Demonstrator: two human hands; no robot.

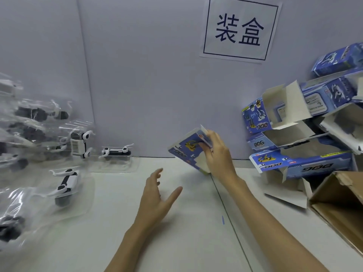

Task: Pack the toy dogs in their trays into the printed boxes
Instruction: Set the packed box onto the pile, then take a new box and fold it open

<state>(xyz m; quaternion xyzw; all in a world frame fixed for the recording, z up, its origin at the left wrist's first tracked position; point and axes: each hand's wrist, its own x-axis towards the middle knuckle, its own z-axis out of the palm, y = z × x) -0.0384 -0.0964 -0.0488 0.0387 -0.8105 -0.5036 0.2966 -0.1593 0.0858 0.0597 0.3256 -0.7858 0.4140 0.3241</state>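
**Printed box in hand, mid-frame**

I am gripping one blue printed box [189, 149] in my right hand [217, 154], tilted above the table [176, 222] at centre frame. My left hand [157, 193] is hovering wide, holding nothing. Trayed toy dogs [65, 185] are lying at left; printed boxes [302, 134] are piling at right.

A pale grey-lilac partition wall [147, 75] stands behind a white worktable [186, 232], with a vertical seam [86, 75] running down its left part. A white paper sign [240, 28] with two dark Chinese characters inside a thin rectangular border is fixed high on the wall, right of centre. A dark joint line [227, 213] crosses the tabletop diagonally. The light is even and soft.
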